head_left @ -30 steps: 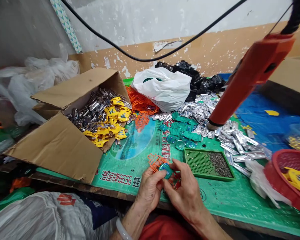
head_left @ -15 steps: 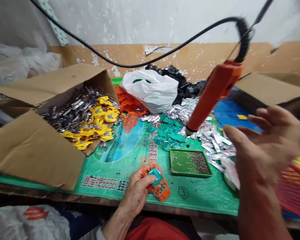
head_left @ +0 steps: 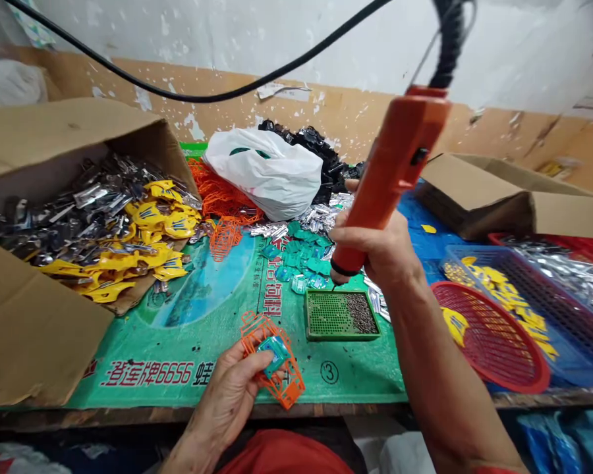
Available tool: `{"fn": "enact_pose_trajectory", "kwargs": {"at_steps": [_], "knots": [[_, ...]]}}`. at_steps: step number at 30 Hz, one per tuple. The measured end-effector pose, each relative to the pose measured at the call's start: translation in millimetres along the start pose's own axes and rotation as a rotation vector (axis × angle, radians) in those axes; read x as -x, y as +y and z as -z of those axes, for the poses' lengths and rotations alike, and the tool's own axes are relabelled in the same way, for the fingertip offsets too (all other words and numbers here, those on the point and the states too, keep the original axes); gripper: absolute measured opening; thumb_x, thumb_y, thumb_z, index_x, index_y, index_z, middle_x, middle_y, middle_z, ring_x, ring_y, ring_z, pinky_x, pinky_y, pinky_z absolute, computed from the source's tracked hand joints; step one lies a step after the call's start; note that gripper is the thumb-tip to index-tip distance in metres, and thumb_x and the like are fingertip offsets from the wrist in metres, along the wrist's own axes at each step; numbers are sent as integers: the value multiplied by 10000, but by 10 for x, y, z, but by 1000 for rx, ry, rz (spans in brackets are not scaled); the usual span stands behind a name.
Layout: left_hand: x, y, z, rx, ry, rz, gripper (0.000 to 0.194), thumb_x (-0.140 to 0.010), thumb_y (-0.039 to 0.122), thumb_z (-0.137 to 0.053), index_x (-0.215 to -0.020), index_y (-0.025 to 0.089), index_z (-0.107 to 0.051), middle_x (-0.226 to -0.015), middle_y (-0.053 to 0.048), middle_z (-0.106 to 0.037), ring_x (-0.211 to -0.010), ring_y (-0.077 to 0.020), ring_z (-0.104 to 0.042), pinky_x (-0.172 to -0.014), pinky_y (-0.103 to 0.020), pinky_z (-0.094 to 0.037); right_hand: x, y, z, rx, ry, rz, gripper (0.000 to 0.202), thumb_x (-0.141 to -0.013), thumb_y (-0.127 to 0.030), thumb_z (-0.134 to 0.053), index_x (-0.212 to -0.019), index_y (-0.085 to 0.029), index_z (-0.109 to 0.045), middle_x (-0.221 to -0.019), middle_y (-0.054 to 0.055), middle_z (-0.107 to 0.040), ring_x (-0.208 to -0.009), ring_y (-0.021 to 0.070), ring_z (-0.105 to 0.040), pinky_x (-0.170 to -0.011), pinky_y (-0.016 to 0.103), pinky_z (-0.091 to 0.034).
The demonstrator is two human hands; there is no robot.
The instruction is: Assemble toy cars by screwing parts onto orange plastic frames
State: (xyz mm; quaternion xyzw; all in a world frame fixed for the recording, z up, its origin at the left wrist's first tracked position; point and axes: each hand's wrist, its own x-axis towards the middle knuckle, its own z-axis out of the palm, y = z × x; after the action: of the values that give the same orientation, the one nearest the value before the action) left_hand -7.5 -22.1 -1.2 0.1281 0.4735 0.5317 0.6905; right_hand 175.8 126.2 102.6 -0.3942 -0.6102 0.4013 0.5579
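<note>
Orange lattice frame (head_left: pixel 287 390): near tabletop's (head_left: pixel 370 378) front edge, slanting lengthwise
Left hand (head_left: pixel 232 388): pinching it
Right hand (head_left: pixel 381 249): gripping electric screwdriver (head_left: pixel 393 155)

At the left of the frame you have an open cardboard box (head_left: pixel 69 131) on its side, dark shiny parts (head_left: pixel 79 191) and yellow pieces (head_left: pixel 182 224) at its mouth. Above centre you can see a white plastic bag (head_left: pixel 267 178), with black parts (head_left: pixel 316 145) heaped behind it. On your right sit another carton (head_left: pixel 568 214) and, lower, a round red basket (head_left: pixel 499 372).
</note>
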Motion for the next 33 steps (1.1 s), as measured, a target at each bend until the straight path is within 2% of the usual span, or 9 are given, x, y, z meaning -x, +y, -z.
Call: {"fn": "enact_pose_trajectory", "kwargs": {"at_steps": [3,6,11,15,19,24,31,33], "knots": [[2,-9,-11,-15,3,29,368,-580,174,-814,-939,153,-740,-886,-58,-742,-707,-170,-651,-634,-289,-564,254,32,113,60,32,-31,222,-588,-174,-758,-761,-165,-620,-747,-8,-627,-609,122,-553,-576,303,-468],[-6,-50,-52,-38,-11,60,392,-561,201,-829,-938,144,-736,-869,-62,-732,-696,-172,-639,-608,-292,-564,444,121,202,98,65,-68,273,-591,-165,-741,-844,-171,-640,-699,-17,-622,-609,139,-566,-601,327,-485],[-30,-142,-120,-58,-23,97,390,-563,212,-833,-931,148,-720,-872,-51,-713,-735,-172,-629,-605,-277,-556,619,263,212,104,238,-66,211,-607,-231,-754,-778,-194,-636,-653,-22,-609,-586,150,-573,-586,334,-490],[-52,-186,-120,-78,-35,96,386,-594,222,-822,-956,154,-707,-868,-46,-709,-762,-175,-633,-655,-287,-556,681,317,195,67,254,-103,212,-607,-243,-775,-746,-175,-630,-626,-28,-604,-530,133,-553,-553,315,-464],[-59,-182,-127,-99,-21,89,406,-587,224,-824,-969,151,-706,-863,-46,-706,-758,-172,-626,-634,-274,-551,696,361,189,35,241,-113,391,-609,-244,-780,-967,-178,-637,-645,-41,-610,-528,134,-553,-543,310,-463],[-52,-162,-151,-101,-11,105,412,-560,232,-839,-943,143,-717,-841,-47,-704,-710,-159,-612,-595,-267,-546,692,411,177,28,237,-114,505,-608,-233,-774,-1082,-178,-608,-653,-45,-612,-525,128,-542,-519,302,-458],[-62,-144,-159,-89,1,115,414,-532,237,-852,-910,129,-724,-842,-56,-710,-698,-156,-610,-580,-268,-548,702,430,174,21,249,-117,520,-595,-208,-768,-1084,-191,-592,-640,-56,-620,-513,114,-536,-504,284,-451],[-67,-144,-153,-88,0,118,409,-538,236,-851,-912,132,-724,-839,-53,-712,-690,-154,-613,-577,-268,-548,708,430,166,13,252,-125,455,-594,-211,-768,-1020,-181,-611,-631,-52,-613,-502,112,-528,-492,283,-445]]}}
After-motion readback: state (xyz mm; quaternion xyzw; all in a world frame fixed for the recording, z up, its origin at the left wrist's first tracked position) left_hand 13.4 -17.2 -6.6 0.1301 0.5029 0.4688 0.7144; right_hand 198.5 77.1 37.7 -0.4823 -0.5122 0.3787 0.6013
